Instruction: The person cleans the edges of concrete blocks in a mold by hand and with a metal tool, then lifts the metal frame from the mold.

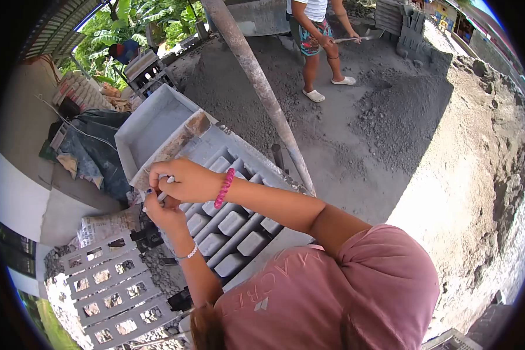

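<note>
My right hand (186, 179), with a pink coil band at the wrist, is closed around a short, thin, pale rod-like piece (170, 179). Just below it my left hand (166, 214), wearing a beaded bracelet, has its fingers pinched at the lower end of the same piece. Both hands meet over the near corner of a grey metal block mould (216, 149). Inside the mould, rows of rectangular pale blocks (233, 223) sit between metal bars, partly hidden by my right forearm. What the piece belongs to cannot be made out.
A shallow metal tray (157, 125) adjoins the mould's far-left end. A rusty pole (262, 87) slants past it. Beyond, a person (315, 35) holds a shovel (364, 37) beside a heap of grey gravelly mix (408, 111). A slotted grey pallet (108, 274) lies lower left.
</note>
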A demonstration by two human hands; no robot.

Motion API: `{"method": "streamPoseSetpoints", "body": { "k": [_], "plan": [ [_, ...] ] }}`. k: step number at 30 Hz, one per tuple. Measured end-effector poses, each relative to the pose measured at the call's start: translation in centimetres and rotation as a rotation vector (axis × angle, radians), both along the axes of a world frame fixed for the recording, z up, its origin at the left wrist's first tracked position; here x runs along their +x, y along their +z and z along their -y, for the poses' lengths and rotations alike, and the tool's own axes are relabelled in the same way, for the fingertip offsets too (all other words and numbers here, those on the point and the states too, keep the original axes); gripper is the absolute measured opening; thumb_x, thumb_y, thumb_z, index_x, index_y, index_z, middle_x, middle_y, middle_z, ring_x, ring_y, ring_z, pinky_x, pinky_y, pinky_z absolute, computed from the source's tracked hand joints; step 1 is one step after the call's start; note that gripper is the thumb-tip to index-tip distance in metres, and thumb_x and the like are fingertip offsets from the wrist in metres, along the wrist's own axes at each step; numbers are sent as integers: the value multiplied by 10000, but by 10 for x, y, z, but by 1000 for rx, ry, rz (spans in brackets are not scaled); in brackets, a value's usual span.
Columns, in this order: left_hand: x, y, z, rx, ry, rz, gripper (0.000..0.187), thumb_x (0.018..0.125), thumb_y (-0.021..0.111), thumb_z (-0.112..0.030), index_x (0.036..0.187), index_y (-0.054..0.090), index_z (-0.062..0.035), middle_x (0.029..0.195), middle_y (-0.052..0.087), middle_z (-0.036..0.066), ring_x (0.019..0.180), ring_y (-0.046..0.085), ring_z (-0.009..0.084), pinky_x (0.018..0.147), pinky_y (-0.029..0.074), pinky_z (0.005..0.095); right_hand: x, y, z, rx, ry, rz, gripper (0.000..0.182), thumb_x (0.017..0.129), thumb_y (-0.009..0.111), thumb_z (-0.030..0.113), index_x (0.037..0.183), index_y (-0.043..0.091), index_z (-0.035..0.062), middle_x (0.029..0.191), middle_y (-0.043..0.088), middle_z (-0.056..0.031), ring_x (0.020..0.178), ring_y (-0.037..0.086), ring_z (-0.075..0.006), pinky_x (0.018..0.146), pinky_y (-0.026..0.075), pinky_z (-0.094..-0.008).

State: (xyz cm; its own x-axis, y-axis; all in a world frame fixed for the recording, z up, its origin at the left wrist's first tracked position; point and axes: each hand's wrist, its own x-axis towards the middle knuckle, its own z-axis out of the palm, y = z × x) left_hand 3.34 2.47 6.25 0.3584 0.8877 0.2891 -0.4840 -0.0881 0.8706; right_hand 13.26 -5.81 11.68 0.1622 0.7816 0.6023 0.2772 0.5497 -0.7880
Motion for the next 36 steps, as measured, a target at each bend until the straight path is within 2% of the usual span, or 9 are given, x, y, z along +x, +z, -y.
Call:
{"method": "streamPoseSetpoints", "body": {
  "k": [3,5,9,12,13,16,17,21,36],
  "plan": [
    [-19,-26,4,-76,-12,-29,363,807,420,-323,1018,459,-30,937,507,81,790,553,159,602,469,270,-13,-18,12,-118,37,-183,110,756,421,69,772,508,3,636,573,-92,605,592,-162,554,465,-282],
    [-25,-21,29,-133,-81,-22,372,829,387,-323,944,489,16,903,514,86,764,539,136,611,438,232,-22,-26,22,-22,-62,32,110,758,424,71,773,509,3,641,578,-87,635,597,-169,569,465,-283],
    [-38,-29,42,129,213,-183,403,840,377,-319,974,483,46,866,535,99,749,552,139,614,459,254,-33,-18,42,-96,47,-29,116,773,412,59,772,506,-7,645,583,-95,599,604,-166,539,477,-258],
    [-56,12,62,-15,-37,-91,357,854,386,-283,1048,425,14,919,496,100,722,539,127,517,425,200,-41,7,57,-123,198,-171,123,781,404,58,774,505,-12,636,575,-103,563,601,-153,512,481,-244],
    [-46,22,76,-17,133,-34,366,848,393,-317,1017,455,1,748,512,62,547,493,77,405,332,180,-44,8,61,-106,224,-196,125,784,402,58,775,504,-14,633,573,-106,553,601,-149,504,482,-241],
    [-42,7,62,-118,39,-122,334,838,414,-328,943,496,-22,570,462,8,400,376,40,349,221,176,-42,-19,44,-142,190,-410,163,776,453,115,720,520,-23,558,556,-120,499,574,-159,468,462,-259],
    [-39,9,64,-75,90,-103,314,827,440,-333,871,509,-30,495,402,-18,356,296,29,339,175,189,-41,-26,37,-22,116,-254,160,777,450,115,741,530,-19,566,561,-112,511,575,-163,489,461,-261],
    [-47,4,62,-23,34,-100,329,829,432,-342,867,507,-24,504,414,-10,360,315,22,337,179,177,-41,-20,40,-141,56,-97,139,725,438,68,793,533,-7,706,571,-90,693,549,-157,652,418,-286],
    [-34,32,78,96,-86,-139,286,837,429,-277,838,486,3,433,304,-38,333,239,23,321,140,181,-26,-3,56,-9,90,-194,181,738,387,44,812,539,-21,766,563,-61,749,507,-114,698,408,-247]
  ]
}}
